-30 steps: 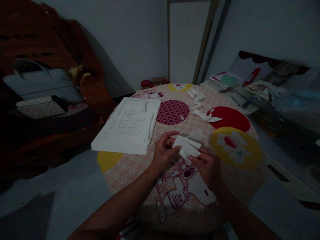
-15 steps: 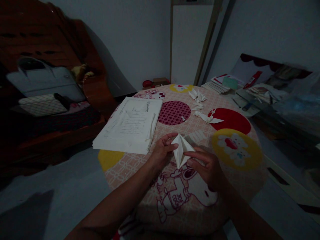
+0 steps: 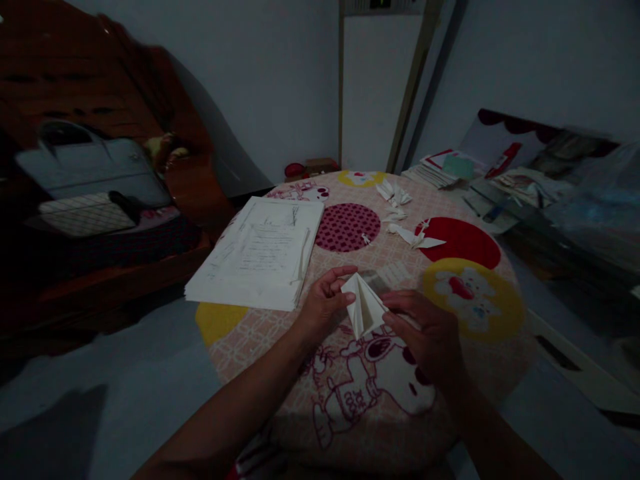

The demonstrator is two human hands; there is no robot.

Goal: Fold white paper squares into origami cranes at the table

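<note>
A white folded paper (image 3: 364, 309), diamond-shaped with creased flaps, is held just above the table between both hands. My left hand (image 3: 327, 300) pinches its left corner, thumb on top and fingers behind. At the right corner, my right hand (image 3: 423, 327) grips the paper between thumb and fingers. Beyond the hands lie several finished-looking white paper cranes (image 3: 417, 239) on the cloth. To the left of my left hand rests a stack of white paper sheets (image 3: 255, 253) with print and drawing on the top one.
A round table with a patterned cloth (image 3: 350, 433) stands before me. At the left is a wooden bench (image 3: 193, 193) carrying a grey handbag (image 3: 95, 167) and a quilted purse (image 3: 83, 213). A glass-topped surface with papers (image 3: 440, 170) sits at the right, beside a plastic bag (image 3: 605, 207).
My right hand has shifted slightly right, from the paper's middle to its right corner. The left hand stays nearly in place on the paper.
</note>
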